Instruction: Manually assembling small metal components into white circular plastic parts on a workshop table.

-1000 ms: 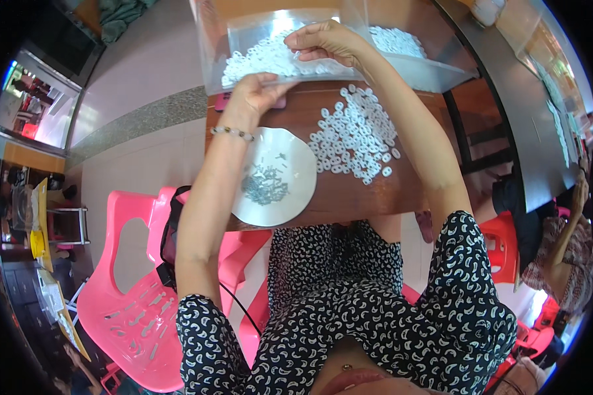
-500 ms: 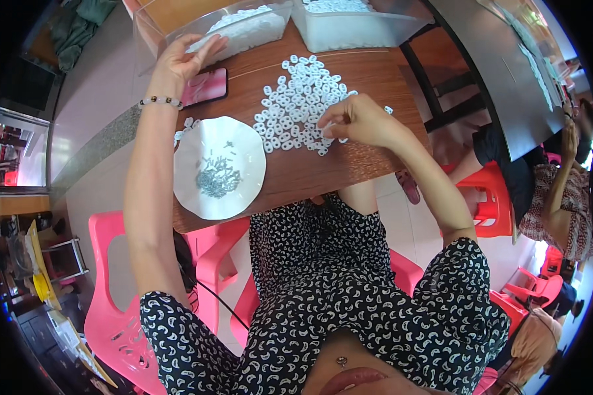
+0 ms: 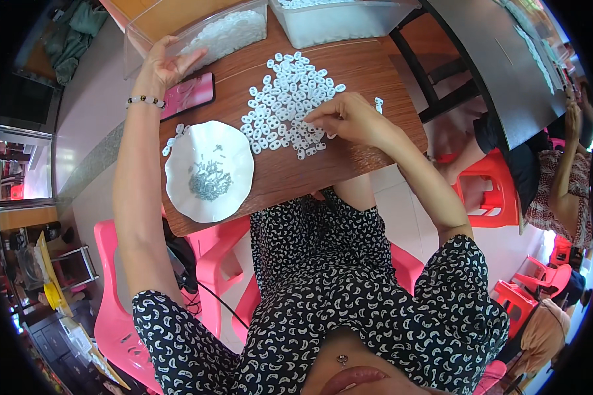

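My left hand (image 3: 167, 67) is at the near left end of a clear plastic bin (image 3: 229, 38) of white pieces. Its thumb and fingers are spread, with nothing visible between them. My right hand (image 3: 350, 120) rests its curled fingers at the right side of a pile of small white two-holed plastic pieces (image 3: 273, 108). Its fingertips bend down onto the pile, and whatever they pinch is hidden. A white wavy-rimmed plate (image 3: 238, 187) lies at the table's near left, bearing many tiny grey metal pins (image 3: 211, 181).
A second clear bin (image 3: 342, 27) of white pieces stands at the back. A phone with a pink screen (image 3: 190, 95) lies beside my left wrist. Several loose pieces (image 3: 175, 137) sit behind the plate, others (image 3: 379, 104) right of my right hand. A dark table (image 3: 501, 72) stands at right, people nearby.
The view has shifted, so the table's contents appear farther left. My right hand has moved slightly against the pile, and several pieces at its near edge have spread. My left hand stays by the bin.
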A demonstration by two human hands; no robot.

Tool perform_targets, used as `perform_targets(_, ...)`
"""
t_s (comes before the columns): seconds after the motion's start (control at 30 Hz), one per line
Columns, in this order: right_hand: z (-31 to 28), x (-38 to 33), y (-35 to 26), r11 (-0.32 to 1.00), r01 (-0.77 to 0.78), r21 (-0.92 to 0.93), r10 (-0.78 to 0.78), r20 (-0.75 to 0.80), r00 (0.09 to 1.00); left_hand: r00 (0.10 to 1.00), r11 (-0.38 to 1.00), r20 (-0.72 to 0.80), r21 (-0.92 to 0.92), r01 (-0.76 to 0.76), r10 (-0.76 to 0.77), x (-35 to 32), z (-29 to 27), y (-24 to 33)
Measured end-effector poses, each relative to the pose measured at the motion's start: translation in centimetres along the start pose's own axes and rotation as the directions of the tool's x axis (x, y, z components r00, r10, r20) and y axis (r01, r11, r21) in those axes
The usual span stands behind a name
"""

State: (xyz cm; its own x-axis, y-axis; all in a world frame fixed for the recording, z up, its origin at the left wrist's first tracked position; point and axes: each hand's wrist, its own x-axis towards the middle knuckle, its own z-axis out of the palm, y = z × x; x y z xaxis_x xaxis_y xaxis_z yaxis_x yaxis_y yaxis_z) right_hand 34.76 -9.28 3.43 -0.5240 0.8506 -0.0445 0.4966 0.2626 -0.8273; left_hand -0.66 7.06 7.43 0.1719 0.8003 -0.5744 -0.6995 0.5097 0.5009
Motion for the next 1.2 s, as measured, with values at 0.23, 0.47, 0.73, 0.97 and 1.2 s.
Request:
perform_targets(0.23,0.6,0.0,0.4,0.998,-0.067,-0.012,0.068,0.023,0.997,0.996,0.956,-0.042,0.287,-0.063,0.078,0.2,-0.2,0.5)
perform_targets(0.47,0.3,-0.6,1.5,0.982,-0.087,0.170,0.090,-0.013,0.996,0.994,0.920,-0.056,0.387,-0.063,0.092,0.0,-0.2,0.6)
perform_targets(0.73,-0.3,-3.5,2.6,0.932,-0.132,0.339,0.177,-0.105,0.979,0.979,0.923,-0.053,0.344,-0.170,0.199,-0.5,0.0,-0.4)
perform_targets(0.97,0.5,-6.7,2.4,0.982,-0.058,0.178,0.109,-0.291,0.950,0.970,0.939,-0.031,0.262,-0.224,0.241,-0.8,0.4,-1.1)
perform_targets(1.2,1.8,-8.0,2.1,0.994,0.014,0.108,0.025,-0.344,0.938,0.966,0.962,-0.113,0.169,-0.214,0.234,-3.0,1.7,-2.6)
